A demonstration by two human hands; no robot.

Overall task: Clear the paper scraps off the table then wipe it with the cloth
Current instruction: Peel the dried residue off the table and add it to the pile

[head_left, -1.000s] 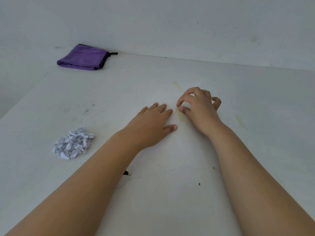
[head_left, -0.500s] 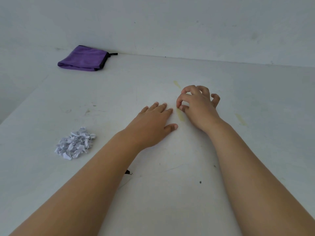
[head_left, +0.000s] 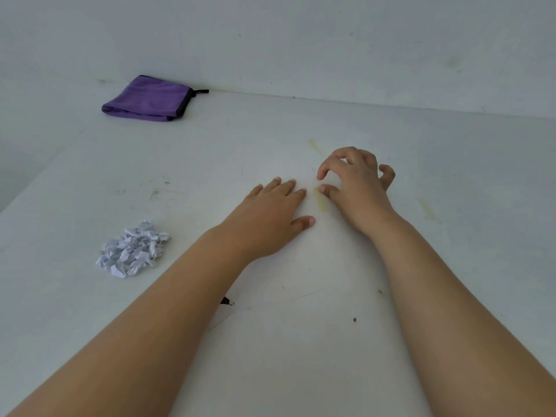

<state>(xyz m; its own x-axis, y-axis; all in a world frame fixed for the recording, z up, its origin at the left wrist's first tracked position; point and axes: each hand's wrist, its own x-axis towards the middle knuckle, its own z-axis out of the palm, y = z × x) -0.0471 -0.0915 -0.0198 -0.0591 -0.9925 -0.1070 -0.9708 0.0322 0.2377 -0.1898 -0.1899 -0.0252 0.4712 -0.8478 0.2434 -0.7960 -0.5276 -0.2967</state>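
Observation:
A pile of crumpled white paper scraps (head_left: 132,249) lies on the white table (head_left: 301,356), left of my arms. A folded purple cloth (head_left: 147,99) with a black edge sits at the far left, against the wall. My left hand (head_left: 267,224) rests flat on the table's middle, palm down, fingers straight. Just to its right, my right hand (head_left: 358,191) hovers claw-like with curled fingers; its thumb tip touches the table at a yellow streak (head_left: 322,201). I see nothing held in either hand.
More yellow streaks mark the table further back (head_left: 314,145) and to the right (head_left: 427,209). A small black mark (head_left: 226,301) peeks out beside my left forearm. Grey walls close the table at the back and left.
My right hand's thumb and forefinger, nearly pinched together before, have spread apart. My left hand, the scraps and the cloth have stayed put.

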